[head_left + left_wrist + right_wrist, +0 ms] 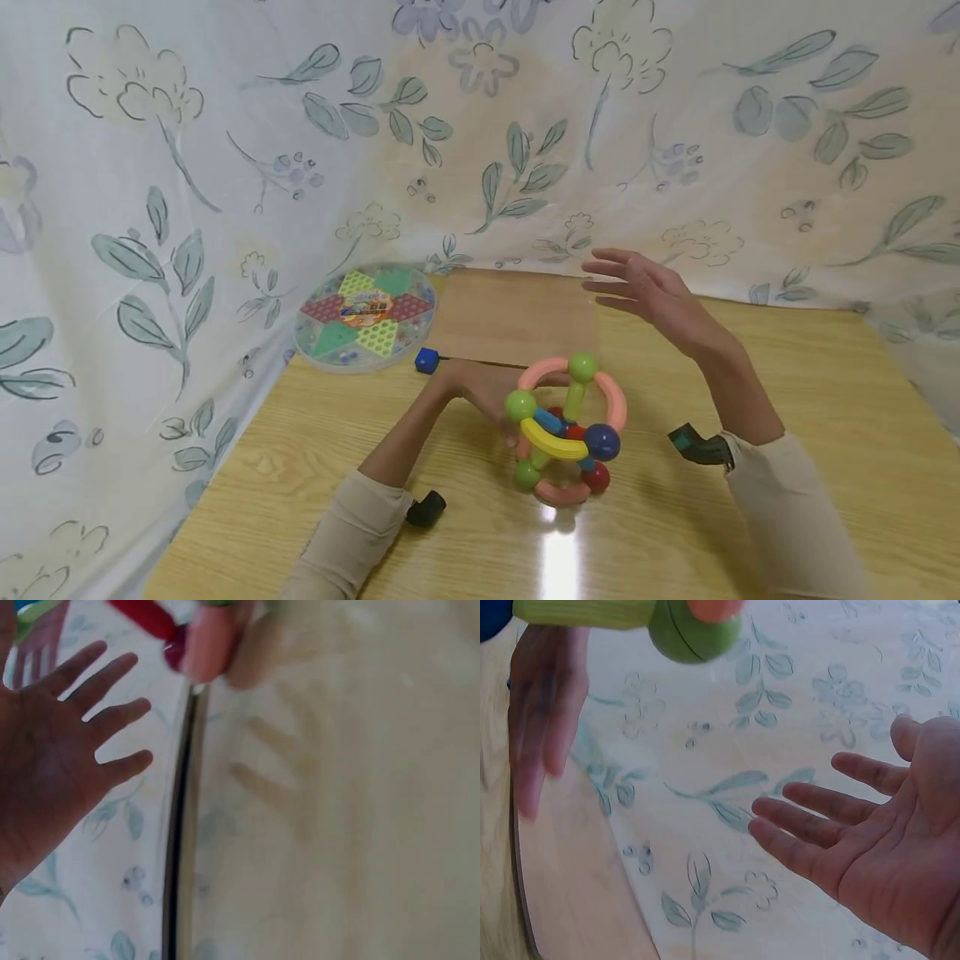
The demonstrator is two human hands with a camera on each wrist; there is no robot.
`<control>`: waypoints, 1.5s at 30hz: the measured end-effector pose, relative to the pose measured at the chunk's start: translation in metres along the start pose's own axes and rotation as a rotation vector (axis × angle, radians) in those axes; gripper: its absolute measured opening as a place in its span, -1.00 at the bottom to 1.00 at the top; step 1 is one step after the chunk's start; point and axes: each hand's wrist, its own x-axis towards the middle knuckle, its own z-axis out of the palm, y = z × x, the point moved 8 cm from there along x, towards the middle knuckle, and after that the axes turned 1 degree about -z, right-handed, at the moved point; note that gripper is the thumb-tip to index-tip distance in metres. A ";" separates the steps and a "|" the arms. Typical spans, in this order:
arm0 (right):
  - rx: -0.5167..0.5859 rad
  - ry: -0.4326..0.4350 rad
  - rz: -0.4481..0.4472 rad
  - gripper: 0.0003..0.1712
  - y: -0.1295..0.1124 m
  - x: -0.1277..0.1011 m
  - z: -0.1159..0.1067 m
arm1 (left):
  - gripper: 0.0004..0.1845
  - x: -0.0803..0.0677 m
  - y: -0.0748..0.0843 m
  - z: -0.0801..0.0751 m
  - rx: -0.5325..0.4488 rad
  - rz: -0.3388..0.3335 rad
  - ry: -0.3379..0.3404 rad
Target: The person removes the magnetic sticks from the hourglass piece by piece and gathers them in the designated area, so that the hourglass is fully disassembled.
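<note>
A toy of coloured balls and curved rods (564,433) stands on the wooden table (825,433). My left hand (480,392) lies just behind its left side with its fingers hidden by the toy; I cannot tell whether they touch it. The right wrist view shows the left hand (544,712) blurred with straight fingers beside a green ball (694,630). In the left wrist view the left hand (60,757) is spread flat under the toy's red and pink parts (199,637). My right hand (645,292) hovers above and behind the toy, fingers straight and holding nothing, its palm (885,855) bare.
A round checkers board in a clear case (366,317) lies at the back left with a small blue cube (427,360) beside it. A brown board (517,312) lies behind the toy. Floral cloth (225,167) walls the back and left.
</note>
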 end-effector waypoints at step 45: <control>-0.465 -0.302 0.120 -0.75 -0.029 -0.028 0.085 | 0.06 0.025 0.005 0.050 0.283 0.361 0.567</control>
